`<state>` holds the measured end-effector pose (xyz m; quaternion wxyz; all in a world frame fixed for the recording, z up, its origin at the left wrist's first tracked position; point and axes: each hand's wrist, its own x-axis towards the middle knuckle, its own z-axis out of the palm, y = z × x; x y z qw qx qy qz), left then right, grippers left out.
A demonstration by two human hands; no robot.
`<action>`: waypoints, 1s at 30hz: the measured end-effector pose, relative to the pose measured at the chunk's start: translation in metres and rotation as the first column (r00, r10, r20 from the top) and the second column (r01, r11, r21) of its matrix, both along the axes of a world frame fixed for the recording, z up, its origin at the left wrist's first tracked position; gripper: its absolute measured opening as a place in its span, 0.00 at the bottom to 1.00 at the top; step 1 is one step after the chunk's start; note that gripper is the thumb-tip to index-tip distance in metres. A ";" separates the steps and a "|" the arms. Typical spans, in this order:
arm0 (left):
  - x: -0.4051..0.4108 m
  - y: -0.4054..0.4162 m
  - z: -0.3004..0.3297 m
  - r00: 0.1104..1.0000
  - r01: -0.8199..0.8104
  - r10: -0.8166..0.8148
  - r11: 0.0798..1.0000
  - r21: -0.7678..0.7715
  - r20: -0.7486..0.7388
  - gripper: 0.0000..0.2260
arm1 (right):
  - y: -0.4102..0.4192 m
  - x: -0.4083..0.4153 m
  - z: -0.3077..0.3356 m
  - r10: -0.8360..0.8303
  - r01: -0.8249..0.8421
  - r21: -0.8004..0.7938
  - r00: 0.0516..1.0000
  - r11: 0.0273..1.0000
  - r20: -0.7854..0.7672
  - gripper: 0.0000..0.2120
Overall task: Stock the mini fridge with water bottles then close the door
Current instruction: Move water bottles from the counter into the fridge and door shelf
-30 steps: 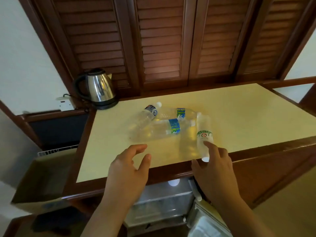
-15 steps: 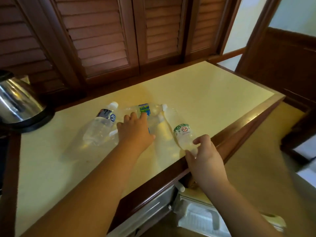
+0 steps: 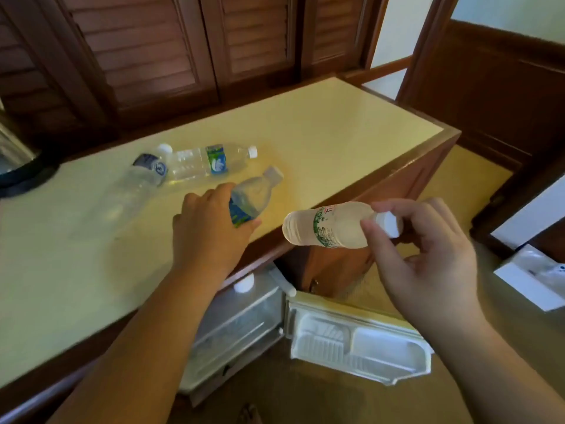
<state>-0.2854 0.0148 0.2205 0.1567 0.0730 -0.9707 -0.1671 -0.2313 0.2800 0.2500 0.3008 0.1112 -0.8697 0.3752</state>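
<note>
While my right hand [image 3: 428, 255] grips a clear water bottle with a green label [image 3: 331, 225] by its neck and white cap, the bottle lies sideways in the air, base pointing left, just past the front edge of the tabletop [image 3: 321, 123] and above the open mini fridge [image 3: 238, 328]. My left hand [image 3: 208, 231] is wrapped around the lower half of a second bottle with a blue and green label [image 3: 252, 197]; this one is tilted, its cap aimed up and to the right, over the tabletop near the front edge. I cannot tell whether its base touches the surface.

Two more bottles lie flat on the pale yellow tabletop behind my left hand. One with a dark blue label [image 3: 139, 182] lies diagonally, and one with a green and blue label [image 3: 211, 160] lies across, cap to the right. They touch near the first one's white cap.

Below the tabletop, the fridge's white door [image 3: 360, 347] is swung open to the right, showing moulded door shelves. A white bottle cap [image 3: 243, 284] shows at the top of the fridge interior.

At the far left edge sits part of a metal kettle [image 3: 15, 160] on a black base. Dark wooden louvred doors [image 3: 153, 47] stand behind the tabletop.
</note>
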 end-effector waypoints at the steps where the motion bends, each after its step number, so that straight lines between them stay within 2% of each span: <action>1: 0.018 0.008 0.000 0.999 0.003 -0.001 0.999 0.044 -0.049 0.28 | 0.011 0.011 0.000 0.018 -0.017 0.009 1.000 1.000 -0.026 0.08; 5: 0.099 0.052 -0.013 0.976 -0.031 0.086 0.963 0.267 -0.200 0.32 | 0.053 0.055 -0.022 0.083 -0.082 0.021 0.996 0.996 -0.014 0.08; 8: 0.153 0.085 -0.040 0.961 -0.023 0.104 0.953 0.301 -0.258 0.31 | 0.073 0.081 -0.064 0.099 -0.097 -0.028 0.991 0.995 0.092 0.09; 11: 0.189 0.110 -0.079 0.969 -0.125 0.203 0.894 0.431 -0.139 0.32 | 0.078 0.104 -0.125 0.084 -0.072 -0.054 0.963 0.996 0.257 0.07; 14: 0.214 0.132 -0.132 0.946 -0.300 0.318 0.779 0.550 0.065 0.30 | 0.074 0.121 -0.205 0.029 -0.017 -0.030 0.890 0.999 0.454 0.10; 16: 0.226 0.144 -0.170 0.925 -0.366 0.345 0.708 0.604 0.156 0.30 | 0.069 0.127 -0.256 -0.012 0.022 -0.014 0.860 1.000 0.509 0.12; 19: 0.237 0.152 -0.232 0.902 -0.429 0.348 0.665 0.611 0.255 0.28 | 0.060 0.129 -0.331 -0.063 0.081 -0.010 0.842 0.997 0.537 0.13; 22: 0.237 0.161 -0.296 0.922 -0.386 0.291 0.625 0.679 0.255 0.25 | 0.050 0.127 -0.399 -0.103 0.141 -0.025 0.822 0.990 0.560 0.13; 26: 0.232 0.174 -0.388 0.931 -0.354 0.286 0.566 0.745 0.225 0.30 | 0.041 0.121 -0.485 -0.160 0.205 -0.033 0.847 0.978 0.507 0.12; 30: 0.233 0.183 -0.460 0.927 -0.374 0.231 0.552 0.745 0.294 0.33 | 0.052 0.124 -0.538 -0.238 0.312 -0.073 0.839 0.947 0.489 0.10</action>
